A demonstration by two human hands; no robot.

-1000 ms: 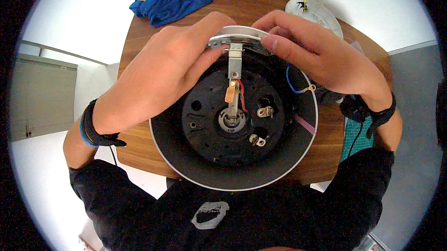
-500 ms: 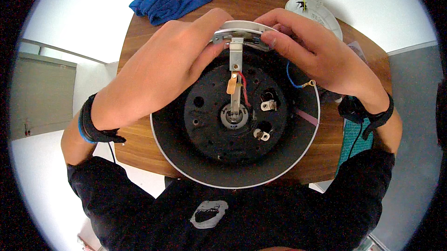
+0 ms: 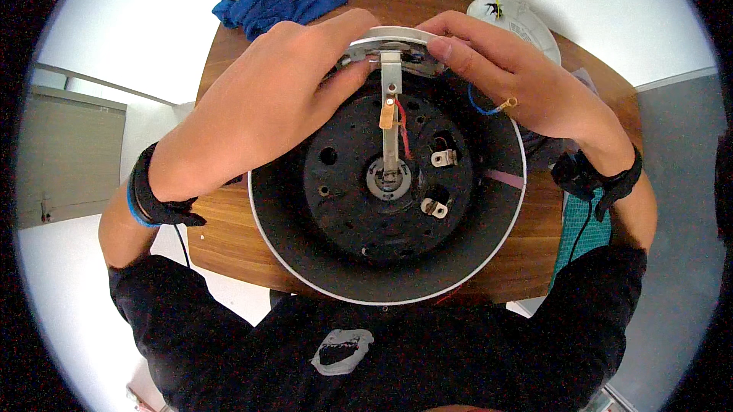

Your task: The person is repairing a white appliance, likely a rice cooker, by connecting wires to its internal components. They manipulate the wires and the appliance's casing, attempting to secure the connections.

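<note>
A round housing, dark inside with a white rim, sits in front of me, its open side facing up. At its far edge, my left hand and my right hand are closed on the two ends of a curved white panel. From that panel a metal lever bracket reaches toward the round opening in the black disc at the centre. It carries a copper-coloured tab, with a red wire alongside. A blue wire with a ring terminal hangs by my right hand.
Two metal clips stick up from the black disc. A blue cloth lies at the far left of the wooden table. Far right is a white round cover; a green mat lies at the right edge.
Both hands and the panel have moved slightly away from me, with the lever bracket following. The housing has tilted or shifted a little, and the ring terminal sits farther away.
</note>
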